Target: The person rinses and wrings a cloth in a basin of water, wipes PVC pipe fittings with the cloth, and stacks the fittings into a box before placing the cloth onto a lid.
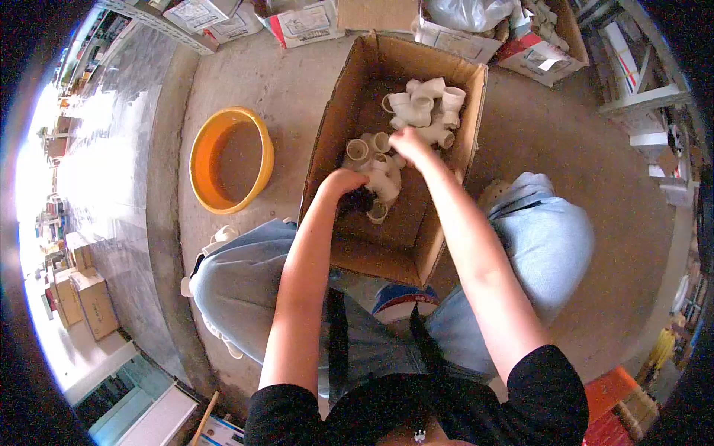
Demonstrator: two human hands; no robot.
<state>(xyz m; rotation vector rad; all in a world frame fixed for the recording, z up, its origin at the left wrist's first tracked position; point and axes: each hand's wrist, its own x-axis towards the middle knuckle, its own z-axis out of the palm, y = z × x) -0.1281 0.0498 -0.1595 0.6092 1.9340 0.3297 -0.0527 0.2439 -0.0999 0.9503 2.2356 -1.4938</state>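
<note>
A deep cardboard box (462, 167) stands on the floor between my knees, with two clusters of white plastic pipe fittings inside. My left hand (346, 181) reaches over the box's left side and is closed on a pipe fitting (381, 181) in the nearer cluster; its fingertips are partly hidden. Something dark lies just below that hand. Between the clusters, my right hand (411, 147) is closed, its fingers curled at a fitting that it mostly covers. The farther pipe fittings (416, 108) lie piled near the box's far right corner.
A round yellow tub (268, 160) sits on the floor to the left. More open cartons (539, 63) line the back, one with a clear plastic bag (468, 13). Shelving (643, 97) stands at the right. Below the box's near edge is a blue, red and white round object (404, 297).
</note>
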